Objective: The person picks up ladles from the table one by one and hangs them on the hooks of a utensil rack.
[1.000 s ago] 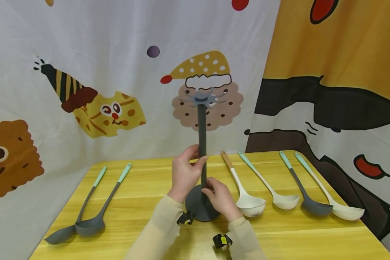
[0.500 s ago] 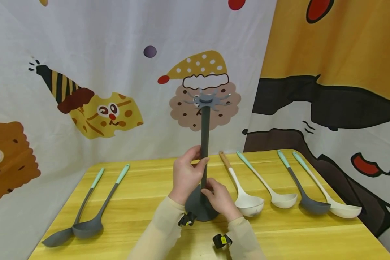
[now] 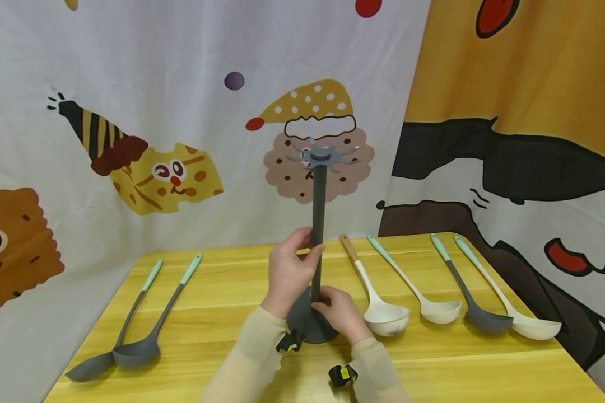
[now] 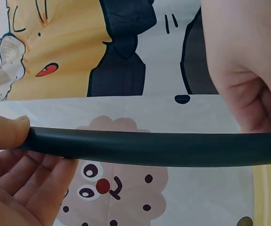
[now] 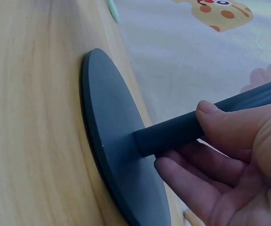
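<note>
A dark grey utensil stand (image 3: 319, 210) rises in the middle of the head view, its round base (image 3: 305, 324) on the table and a spider-like ring of hooks (image 3: 322, 158) on top. My left hand (image 3: 289, 274) grips the pole about halfway up, thumb in front. Lower down, the thumb and fingers of my right hand (image 3: 341, 313) pinch the pole just above the base. In the right wrist view the pole meets the disc (image 5: 112, 127) at its centre. A white ladle with a wooden-coloured handle (image 3: 380, 316) lies just right of my right hand.
On the right lie a cream ladle (image 3: 441, 312), a grey ladle (image 3: 486, 321) and another cream ladle (image 3: 536, 326), all with mint handles. Two grey ladles (image 3: 138, 354) with mint handles overlap at the left. A printed curtain (image 3: 181, 67) hangs behind the yellow wooden table (image 3: 222, 313).
The stand's top has leaned slightly to the right. My right hand has slid a little down the pole towards the base; the left hand keeps its hold.
</note>
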Motion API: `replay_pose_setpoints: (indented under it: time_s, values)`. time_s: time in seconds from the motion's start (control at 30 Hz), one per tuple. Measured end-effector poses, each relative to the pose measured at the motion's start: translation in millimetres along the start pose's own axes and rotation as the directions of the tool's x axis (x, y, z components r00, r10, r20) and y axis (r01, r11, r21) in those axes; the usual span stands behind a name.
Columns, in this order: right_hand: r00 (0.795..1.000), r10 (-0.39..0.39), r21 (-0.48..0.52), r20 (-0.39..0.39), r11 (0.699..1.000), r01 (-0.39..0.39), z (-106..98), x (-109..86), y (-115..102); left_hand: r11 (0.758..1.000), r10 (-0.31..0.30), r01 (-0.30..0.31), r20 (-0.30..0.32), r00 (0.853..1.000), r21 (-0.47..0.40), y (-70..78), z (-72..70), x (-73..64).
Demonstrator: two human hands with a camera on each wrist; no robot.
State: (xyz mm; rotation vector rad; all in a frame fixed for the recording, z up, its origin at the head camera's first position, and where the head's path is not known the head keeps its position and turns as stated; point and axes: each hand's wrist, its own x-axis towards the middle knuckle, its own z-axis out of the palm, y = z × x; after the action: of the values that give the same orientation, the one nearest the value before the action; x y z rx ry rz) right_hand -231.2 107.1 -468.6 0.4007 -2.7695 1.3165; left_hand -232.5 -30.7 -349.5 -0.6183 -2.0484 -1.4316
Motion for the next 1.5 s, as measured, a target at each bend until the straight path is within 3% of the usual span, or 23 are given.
replay_pose_setpoints:
  time_s: [0.33,0.63,0.9,1.1,1.5]
  values:
    - [1.0,-0.005,0.005,0.014,1.0,0.005,0,-1.9,5,0.993,-0.109,0.112,0.066,0.992,-0.035,-3.1,-5.7,-7.3]
    - [1.0,-0.004,0.004,0.018,1.0,0.004,0,-3.5,3,0.994,-0.09,0.081,0.138,0.986,0.07,-13.2,-21.8,-19.1]
    - [1.0,-0.005,0.008,0.024,1.0,0.004,1,-2.7,4,0.983,-0.15,0.135,0.112,0.982,0.124,-29.3,-42.9,-23.6]
    - [0.999,-0.032,-0.021,0.017,0.999,0.032,1,-1.0,4,0.973,-0.175,0.153,0.119,0.977,0.174,-32.1,-56.1,-23.0]
    - [1.0,-0.01,-0.007,0.014,1.0,0.01,3,-1.3,3,0.946,-0.241,0.209,0.106,0.965,0.247,-46.5,-80.7,-20.5]
